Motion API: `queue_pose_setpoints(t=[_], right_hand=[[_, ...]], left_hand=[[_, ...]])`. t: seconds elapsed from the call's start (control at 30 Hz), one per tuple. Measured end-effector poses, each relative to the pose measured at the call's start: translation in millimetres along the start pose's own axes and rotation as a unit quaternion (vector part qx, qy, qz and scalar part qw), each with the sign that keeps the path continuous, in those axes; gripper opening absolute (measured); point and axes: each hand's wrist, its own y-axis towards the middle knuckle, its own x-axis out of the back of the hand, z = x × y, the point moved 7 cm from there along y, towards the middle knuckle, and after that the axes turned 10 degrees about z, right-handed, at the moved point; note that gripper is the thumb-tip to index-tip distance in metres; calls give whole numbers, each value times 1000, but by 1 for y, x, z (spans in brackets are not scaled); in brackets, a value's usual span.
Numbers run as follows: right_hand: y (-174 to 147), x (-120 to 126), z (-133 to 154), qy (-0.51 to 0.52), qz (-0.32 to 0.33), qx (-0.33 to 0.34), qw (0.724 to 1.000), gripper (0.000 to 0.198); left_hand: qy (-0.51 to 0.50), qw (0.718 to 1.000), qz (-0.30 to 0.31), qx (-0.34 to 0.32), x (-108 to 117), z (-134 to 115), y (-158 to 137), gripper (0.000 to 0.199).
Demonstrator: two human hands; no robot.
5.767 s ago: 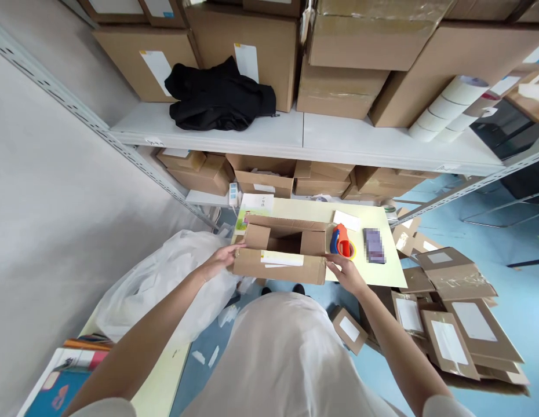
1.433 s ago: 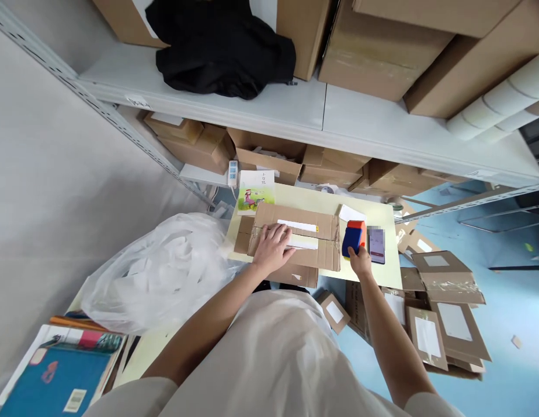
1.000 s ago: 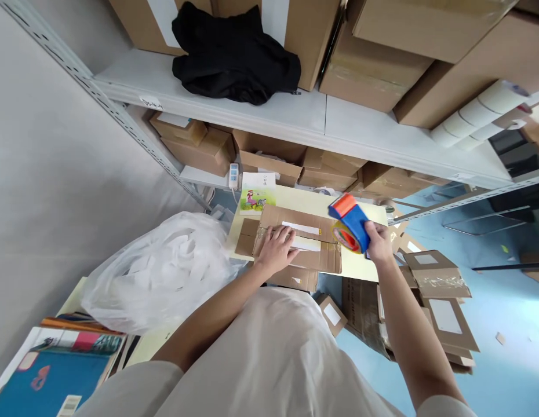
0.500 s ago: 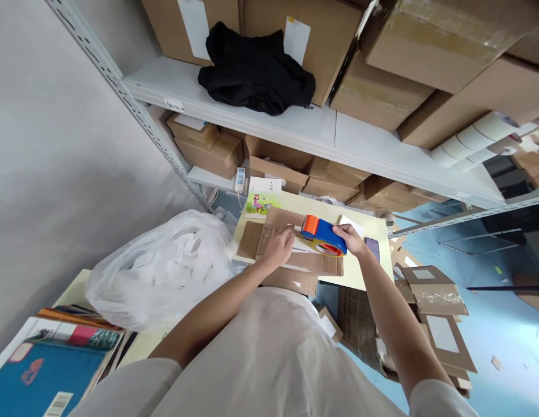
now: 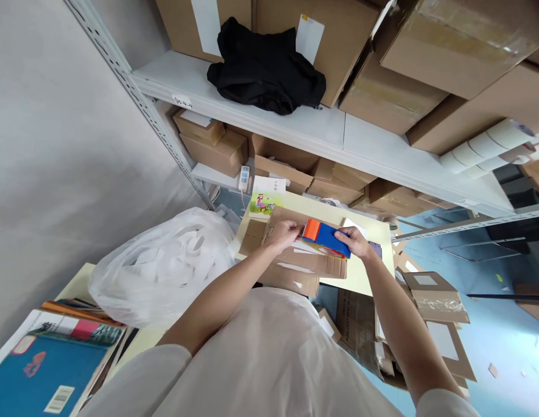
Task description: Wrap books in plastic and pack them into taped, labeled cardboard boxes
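My right hand is closed around the blue rear of a tape dispenser, which has an orange toothed front and a roll low inside it. The dispenser is tilted over a cardboard box on the table. Right at the toothed edge, my left hand has its fingers pinched together; whatever is between them is too small to make out. Beneath the dispenser, white strips show on the box's top. Just behind the left hand lies a picture booklet with a green cover.
A clear plastic bag of white scraps bulges left of the table. A phone lies at its right edge. Above stands a shelf with boxes and a black cloth. Flattened cartons are piled on the floor at right.
My left hand has moved up and right to the dispenser's toothed front. The dispenser has turned so that less of its roll shows. The view has shifted slightly.
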Motion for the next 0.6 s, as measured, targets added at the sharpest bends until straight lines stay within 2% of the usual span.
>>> queue_pose_setpoints(t=[0.1, 0.23, 0.33, 0.43, 0.6], right_hand=[[-4, 9, 11, -56, 12, -11, 998, 57], [-12, 31, 11, -128, -1, -56, 990, 54], [-11, 36, 8, -185, -5, -79, 980, 53], [-6, 32, 6, -206, -11, -84, 975, 54], [-3, 25, 3, -209, -8, -106, 972, 56]], left_hand=[[21, 999, -35, -22, 39, -5, -8, 20], [45, 990, -130, -21, 114, -3, -23, 26], [63, 984, -166, -3, 148, 9, -25, 31], [92, 978, -187, 14, 156, 28, -15, 31], [191, 962, -192, 30, 141, 51, 1, 32]])
